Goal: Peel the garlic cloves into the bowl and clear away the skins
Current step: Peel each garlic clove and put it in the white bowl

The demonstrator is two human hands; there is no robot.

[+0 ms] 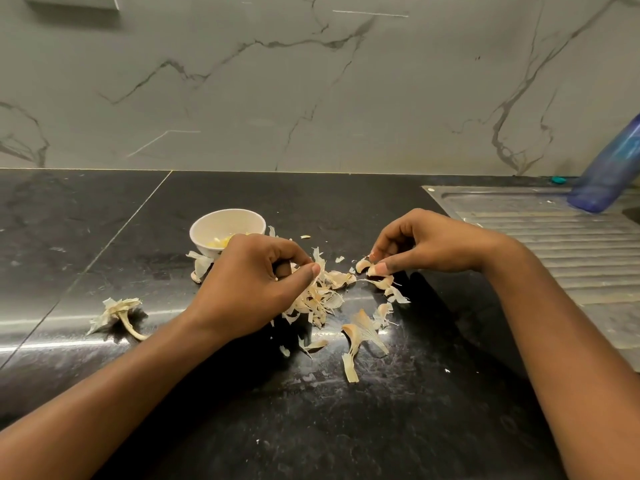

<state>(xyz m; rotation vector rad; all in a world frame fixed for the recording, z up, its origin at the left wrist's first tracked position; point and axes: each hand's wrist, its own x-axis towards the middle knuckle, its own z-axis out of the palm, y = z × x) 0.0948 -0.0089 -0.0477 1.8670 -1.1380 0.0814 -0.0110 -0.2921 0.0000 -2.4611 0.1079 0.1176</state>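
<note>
My left grip point(256, 285) covers the near rim of the bowl point(207, 223) and part of the skin pile point(322, 303) it pinches, so I can't see all the yellow bits point(221, 241) in the bowl. My right grip point(429, 242) pinches a garlic piece point(377, 270); clove or skin, I can't tell. The blue bottle point(609, 168) is blurry and cut by the picture's right edge. A teal thing point(558, 180) at the back edge of the desk point(346, 427) is too small to name.
</note>
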